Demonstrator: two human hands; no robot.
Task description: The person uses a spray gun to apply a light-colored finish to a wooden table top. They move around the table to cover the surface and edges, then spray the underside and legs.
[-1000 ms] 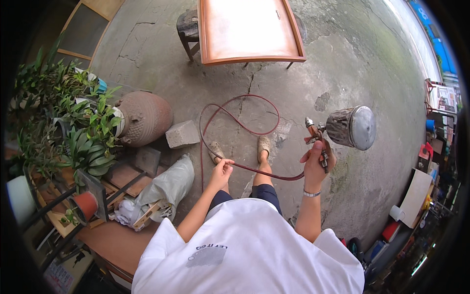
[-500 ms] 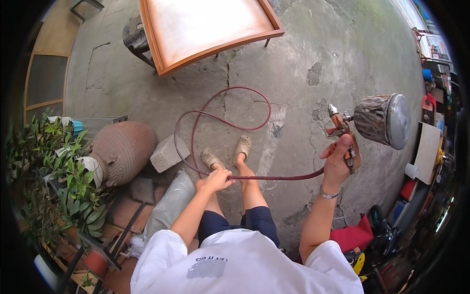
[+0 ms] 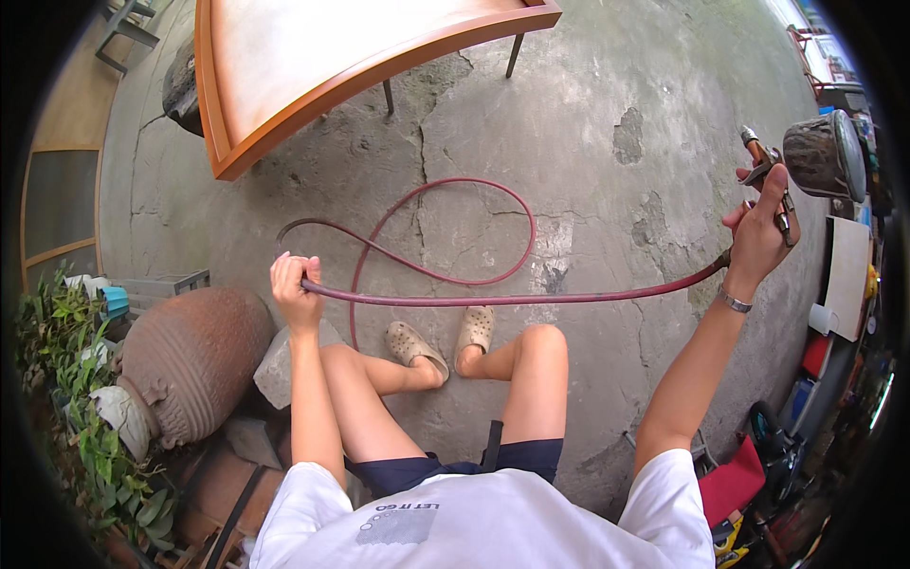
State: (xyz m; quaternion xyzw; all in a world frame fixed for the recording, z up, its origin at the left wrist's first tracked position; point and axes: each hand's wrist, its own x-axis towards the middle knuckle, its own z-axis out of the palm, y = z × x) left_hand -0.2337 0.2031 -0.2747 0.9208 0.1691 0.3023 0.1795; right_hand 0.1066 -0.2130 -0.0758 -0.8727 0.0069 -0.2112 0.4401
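One hose (image 3: 531, 300) gripped by left hand (image 3: 297, 289), spray gun (image 3: 765, 161) by right hand (image 3: 761, 235), jar (image 3: 201, 349) beside block (image 3: 274, 373) (probably concrete)

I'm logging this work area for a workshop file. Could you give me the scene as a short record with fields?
Left hand: closed around the dark red hose
Right hand: gripping a spray gun with a metal cup
Hose: spans between both hands; a loop lies on the concrete floor
Ahead: brown-framed white panel, raised off the floor, partly out of view
Left side: ribbed clay jar, concrete block, leafy plants
Footwear: beige clogs
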